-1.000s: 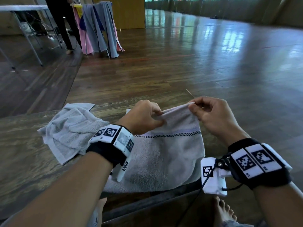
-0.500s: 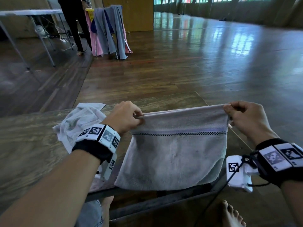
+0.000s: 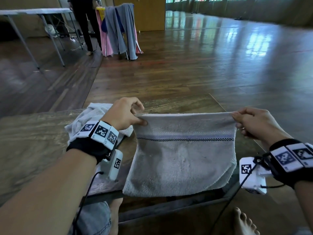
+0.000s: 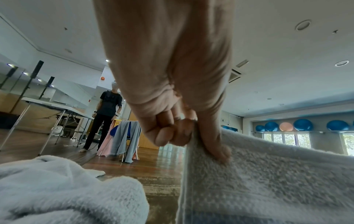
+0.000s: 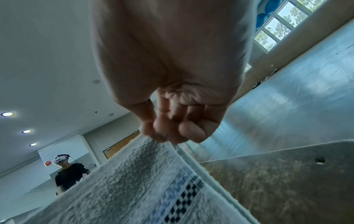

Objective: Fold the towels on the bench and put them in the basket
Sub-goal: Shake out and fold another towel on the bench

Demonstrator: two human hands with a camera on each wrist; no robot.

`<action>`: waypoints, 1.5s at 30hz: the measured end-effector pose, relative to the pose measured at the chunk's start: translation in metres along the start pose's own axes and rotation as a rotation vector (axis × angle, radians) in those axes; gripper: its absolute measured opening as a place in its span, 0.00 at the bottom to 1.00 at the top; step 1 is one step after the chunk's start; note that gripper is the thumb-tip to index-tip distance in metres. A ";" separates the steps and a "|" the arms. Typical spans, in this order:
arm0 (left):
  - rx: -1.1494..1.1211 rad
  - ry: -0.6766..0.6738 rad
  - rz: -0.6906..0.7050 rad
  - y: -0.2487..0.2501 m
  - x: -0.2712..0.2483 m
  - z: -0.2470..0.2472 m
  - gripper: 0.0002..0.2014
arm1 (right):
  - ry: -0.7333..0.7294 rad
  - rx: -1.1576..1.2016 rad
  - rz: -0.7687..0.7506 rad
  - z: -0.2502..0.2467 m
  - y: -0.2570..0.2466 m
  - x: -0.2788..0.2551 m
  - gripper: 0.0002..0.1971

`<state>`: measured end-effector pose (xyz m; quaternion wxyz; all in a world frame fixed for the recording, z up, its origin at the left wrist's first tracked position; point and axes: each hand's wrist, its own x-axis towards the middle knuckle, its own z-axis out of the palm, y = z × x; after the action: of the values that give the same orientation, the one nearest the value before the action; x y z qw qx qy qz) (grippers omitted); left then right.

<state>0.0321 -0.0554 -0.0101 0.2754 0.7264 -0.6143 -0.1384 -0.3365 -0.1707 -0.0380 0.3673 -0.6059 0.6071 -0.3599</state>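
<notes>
A grey towel (image 3: 183, 160) with a blue and black checked stripe hangs stretched between my hands above the wooden bench (image 3: 33, 143). My left hand (image 3: 126, 114) pinches its top left corner; in the left wrist view the left hand (image 4: 184, 133) has thumb and fingers clamped on the towel (image 4: 268, 174) edge. My right hand (image 3: 250, 123) pinches the top right corner, and the right wrist view shows that right hand (image 5: 172, 128) gripping the towel (image 5: 143, 181) hem. The towel's lower edge droops past the bench's front edge. A second, crumpled pale towel (image 3: 88, 116) lies on the bench behind my left wrist. No basket is in view.
A rack draped with grey and pink cloths (image 3: 118, 29) stands on the wooden floor at the back. A person in black (image 3: 84, 22) stands beside it near a folding table (image 3: 33, 12). My bare foot (image 3: 243, 221) is below the bench.
My hands have moved apart and spread the towel's top edge taut. The towel now hangs wide and flat instead of bunched between my hands.
</notes>
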 end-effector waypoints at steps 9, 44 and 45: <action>-0.207 0.437 0.029 0.019 0.014 -0.008 0.05 | 0.039 0.399 -0.267 0.024 -0.038 -0.002 0.10; 0.115 -0.345 -0.146 -0.018 0.010 0.021 0.09 | -0.215 -0.446 -0.266 0.008 0.036 0.017 0.08; 0.124 -0.303 -0.139 -0.019 0.012 0.025 0.09 | -0.170 -0.458 -0.279 0.012 0.036 0.018 0.08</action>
<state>0.0370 -0.0707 -0.0395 0.1241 0.7534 -0.6045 -0.2269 -0.3427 -0.1879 -0.0751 0.2174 -0.7786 0.5505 -0.2085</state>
